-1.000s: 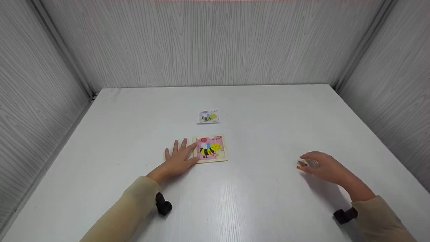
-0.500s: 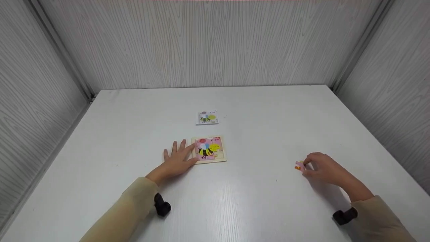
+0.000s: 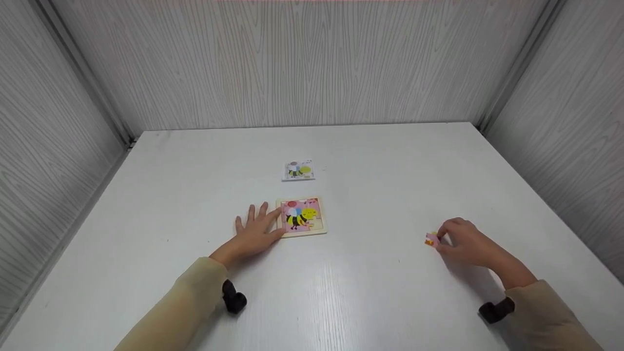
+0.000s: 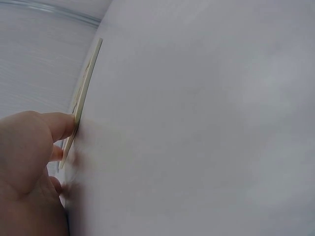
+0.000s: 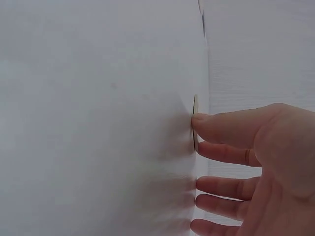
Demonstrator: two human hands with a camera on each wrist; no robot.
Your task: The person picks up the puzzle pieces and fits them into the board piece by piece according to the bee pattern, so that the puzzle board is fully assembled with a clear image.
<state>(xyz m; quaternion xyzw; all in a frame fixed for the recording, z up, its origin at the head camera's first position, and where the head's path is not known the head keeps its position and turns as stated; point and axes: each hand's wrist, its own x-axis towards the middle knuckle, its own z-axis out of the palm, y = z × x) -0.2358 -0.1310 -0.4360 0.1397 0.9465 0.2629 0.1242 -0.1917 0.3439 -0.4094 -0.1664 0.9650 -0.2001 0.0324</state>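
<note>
A square wooden jigsaw tray [image 3: 307, 234] with a bee picture lies mid-table in the head view; bare wood shows at its lower right. My left hand [image 3: 251, 239] lies spread beside it, index finger and thumb touching its left edge. In the left wrist view the tray [image 4: 90, 76] appears edge-on against the thumb. At the right, my right hand [image 3: 463, 243] pinches a small pink and orange jigsaw piece [image 3: 431, 239] between thumb and index finger. That piece [image 5: 196, 104] looks thin and edge-on in the right wrist view, close over the table, the other fingers extended below.
Behind the tray lies a flat card [image 3: 298, 170] printed with the same bee. The white table [image 3: 360, 292] is bounded by pale wood-grain panels [image 3: 312, 63] at the back and both sides.
The right fingers have closed from around the jigsaw piece to a pinch on its right side, uncovering more of it. The left hand keeps its place at the tray; the view shifts slightly.
</note>
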